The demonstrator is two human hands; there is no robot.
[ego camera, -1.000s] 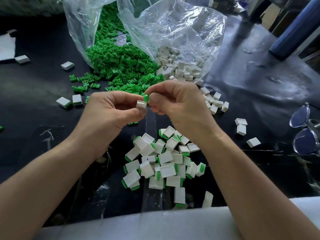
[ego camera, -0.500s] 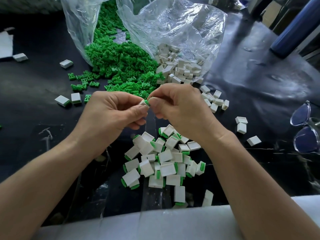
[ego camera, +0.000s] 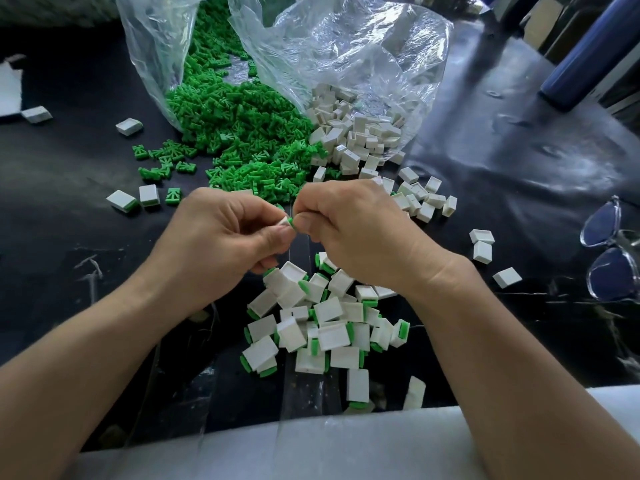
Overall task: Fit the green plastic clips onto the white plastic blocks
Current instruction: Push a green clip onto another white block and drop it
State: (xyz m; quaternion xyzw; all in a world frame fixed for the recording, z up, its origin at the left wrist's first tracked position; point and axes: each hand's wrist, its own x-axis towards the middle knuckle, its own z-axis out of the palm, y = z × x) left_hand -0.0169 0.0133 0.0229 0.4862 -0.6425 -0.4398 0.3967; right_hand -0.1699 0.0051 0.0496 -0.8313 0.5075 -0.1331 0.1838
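Mid-fit, up above the desk [ego camera: 502, 188]! Pinched in the grip of the left hand [ego camera: 221, 244], thumb and forefinger curled tight: one small white block [ego camera: 284, 221], only a corner showing. Pressed against its end from the grip of the right hand [ego camera: 349, 233], likewise closed with fingertips curled round: a green clip [ego camera: 290, 221], just a sliver of it visible, touching the block. Cannot tell how deep in. Judging by looks: featherweight, both pieces, hard moulded plastic, stiff, smooth-faced and likely a touch slippery under dry fingertips. Best held by the block's broad flat faces, leaving the end free for the clip. Clip best pushed from its flat back, straight in, no twisting, with the thin prongs probably the one fragile part. Likely a firm squeeze to a snap rather than brute force. Just below the hands, a heap of finished blocks [ego camera: 332, 336], green ends peeking out. Further back, spilling from clear bags [ego camera: 363, 57]: loose green clips [ego camera: 242, 140] on the left and bare white blocks [ego camera: 360, 136] on the right, touching where the heaps meet. Plenty left to do, by the look of it. Off at the right edge, glasses [ego camera: 601, 223], well apart from the work.
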